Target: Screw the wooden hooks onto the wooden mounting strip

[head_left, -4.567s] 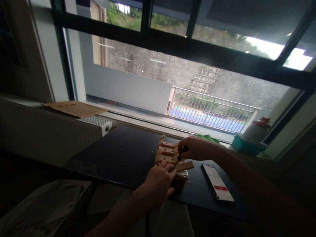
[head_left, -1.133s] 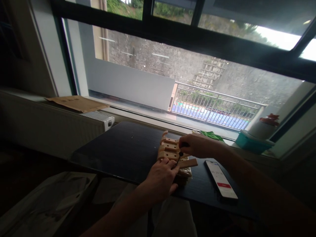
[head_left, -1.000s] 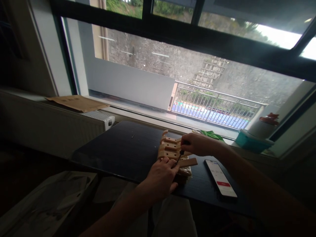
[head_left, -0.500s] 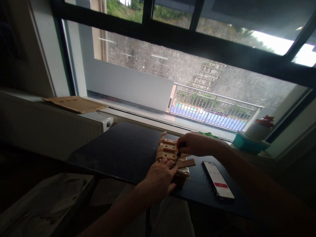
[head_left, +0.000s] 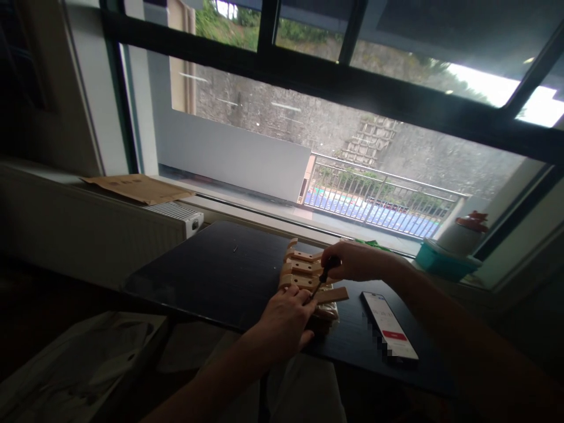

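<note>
A stack of light wooden pieces (head_left: 301, 270) with small holes lies on a dark table (head_left: 220, 276). My left hand (head_left: 284, 320) rests on the near end of the stack, fingers curled down over the wood. My right hand (head_left: 352, 261) is closed on a small black-handled screwdriver (head_left: 323, 275), its tip pointing down at the wood just beyond my left fingers. One loose wooden strip (head_left: 331, 295) juts out to the right under the tool.
A phone (head_left: 389, 333) with a lit screen lies on the table to the right of the wood. On the window sill stand a teal container with a white jar (head_left: 452, 249) and a green item (head_left: 368, 243). Cardboard (head_left: 136, 188) and a radiator (head_left: 174, 212) are at the left.
Both hands keep their places on the wood and the screwdriver; only small shifts of the right hand and of the camera view show.
</note>
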Demonstrator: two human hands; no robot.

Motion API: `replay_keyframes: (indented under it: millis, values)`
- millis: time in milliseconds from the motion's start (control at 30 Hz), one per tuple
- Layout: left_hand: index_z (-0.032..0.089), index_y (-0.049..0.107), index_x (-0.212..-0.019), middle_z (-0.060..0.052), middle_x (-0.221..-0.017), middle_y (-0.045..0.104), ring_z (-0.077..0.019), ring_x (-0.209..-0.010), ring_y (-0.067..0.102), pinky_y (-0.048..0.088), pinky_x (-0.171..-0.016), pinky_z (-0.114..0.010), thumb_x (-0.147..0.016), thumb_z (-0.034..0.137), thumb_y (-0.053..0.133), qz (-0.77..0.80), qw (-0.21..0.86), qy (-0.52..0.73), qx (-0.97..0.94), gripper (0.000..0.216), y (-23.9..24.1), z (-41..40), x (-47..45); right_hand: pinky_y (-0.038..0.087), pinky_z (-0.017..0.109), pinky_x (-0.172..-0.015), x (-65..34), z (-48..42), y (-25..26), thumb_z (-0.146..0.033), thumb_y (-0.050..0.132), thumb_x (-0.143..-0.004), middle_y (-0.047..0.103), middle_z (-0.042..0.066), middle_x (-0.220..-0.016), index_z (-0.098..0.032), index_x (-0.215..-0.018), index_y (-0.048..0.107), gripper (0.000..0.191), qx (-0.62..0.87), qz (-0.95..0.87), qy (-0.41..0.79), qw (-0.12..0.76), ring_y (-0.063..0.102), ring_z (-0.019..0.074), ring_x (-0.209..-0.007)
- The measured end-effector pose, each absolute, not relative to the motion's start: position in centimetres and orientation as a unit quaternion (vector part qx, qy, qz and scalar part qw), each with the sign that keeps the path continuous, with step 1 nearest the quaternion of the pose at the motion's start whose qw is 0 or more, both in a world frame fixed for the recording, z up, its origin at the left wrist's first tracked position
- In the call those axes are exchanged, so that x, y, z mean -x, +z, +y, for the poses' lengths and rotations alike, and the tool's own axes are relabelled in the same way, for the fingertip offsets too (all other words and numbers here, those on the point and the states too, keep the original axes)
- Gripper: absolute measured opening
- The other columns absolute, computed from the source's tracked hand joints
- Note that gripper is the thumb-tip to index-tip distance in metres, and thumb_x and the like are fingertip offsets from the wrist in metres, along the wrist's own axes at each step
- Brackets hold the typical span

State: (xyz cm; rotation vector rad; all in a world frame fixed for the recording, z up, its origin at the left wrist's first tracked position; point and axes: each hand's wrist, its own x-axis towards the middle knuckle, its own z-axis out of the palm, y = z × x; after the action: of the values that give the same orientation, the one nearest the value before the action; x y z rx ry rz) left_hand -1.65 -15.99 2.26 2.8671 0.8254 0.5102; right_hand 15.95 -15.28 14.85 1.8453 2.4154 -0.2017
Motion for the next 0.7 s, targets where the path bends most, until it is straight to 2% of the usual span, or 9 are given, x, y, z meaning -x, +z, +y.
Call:
replay_keyframes:
  millis: [100, 267, 467, 600, 700]
  values:
    - [0.021, 0.053, -0.122, -0.008, -0.118, 0.056, -0.0283, -0.111, 0.047, 0.036, -0.097, -0.039, -0.076, 0.036, 0.062, 0.277, 0.057, 0.169, -0.944, 0.049, 2.0, -16.0, 1.6, 0.037, 0.023, -0.054, -15.9, -15.4, 15.0, -0.028, 0.058, -0.074, 0.065, -0.001, -0.081, -0.025, -0.091, 0.067, 0.019, -0.595, 0.798, -0.075, 0.055, 0.054, 0.0122, -0.065]
    - [0.021, 0.052, -0.123, -0.008, -0.118, 0.056, -0.0276, -0.11, 0.046, 0.035, -0.097, -0.037, -0.075, 0.035, 0.064, 0.269, 0.061, 0.173, -0.945, 0.05, 2.1, -16.1, 1.7, 0.037, 0.023, -0.053, -15.6, -15.1, 14.4, -0.031, 0.054, -0.078, 0.065, 0.001, -0.079, -0.022, -0.089, 0.065, 0.018, -0.597, 0.798, -0.075, 0.045, 0.053, 0.012, -0.062]
    - [0.02, 0.055, -0.12, -0.009, -0.116, 0.057, -0.0275, -0.109, 0.047, 0.036, -0.097, -0.038, -0.075, 0.034, 0.064, 0.276, 0.062, 0.165, -0.945, 0.048, 2.6, -16.2, 1.7, 0.036, 0.024, -0.05, -15.0, -14.8, 14.1, -0.038, 0.051, -0.081, 0.065, 0.004, -0.075, -0.017, -0.086, 0.065, 0.026, -0.61, 0.789, -0.059, 0.04, 0.052, 0.0125, -0.059]
    - [0.021, 0.055, -0.121, -0.008, -0.117, 0.057, -0.0278, -0.11, 0.047, 0.036, -0.098, -0.038, -0.075, 0.034, 0.062, 0.277, 0.064, 0.167, -0.944, 0.048, 2.5, -16.1, 1.6, 0.036, 0.023, -0.051, -14.9, -15.0, 14.8, -0.04, 0.054, -0.079, 0.067, 0.001, -0.077, -0.021, -0.09, 0.068, 0.026, -0.604, 0.792, -0.068, 0.052, 0.054, 0.0123, -0.06]
    - [0.023, 0.055, -0.12, -0.007, -0.117, 0.057, -0.0277, -0.109, 0.047, 0.036, -0.097, -0.038, -0.075, 0.034, 0.063, 0.273, 0.066, 0.175, -0.944, 0.047, 2.4, -16.1, 1.6, 0.038, 0.022, -0.055, -14.6, -15.2, 15.1, -0.031, 0.058, -0.075, 0.068, -0.002, -0.08, -0.025, -0.093, 0.069, 0.021, -0.588, 0.802, -0.088, 0.066, 0.056, 0.0112, -0.063]
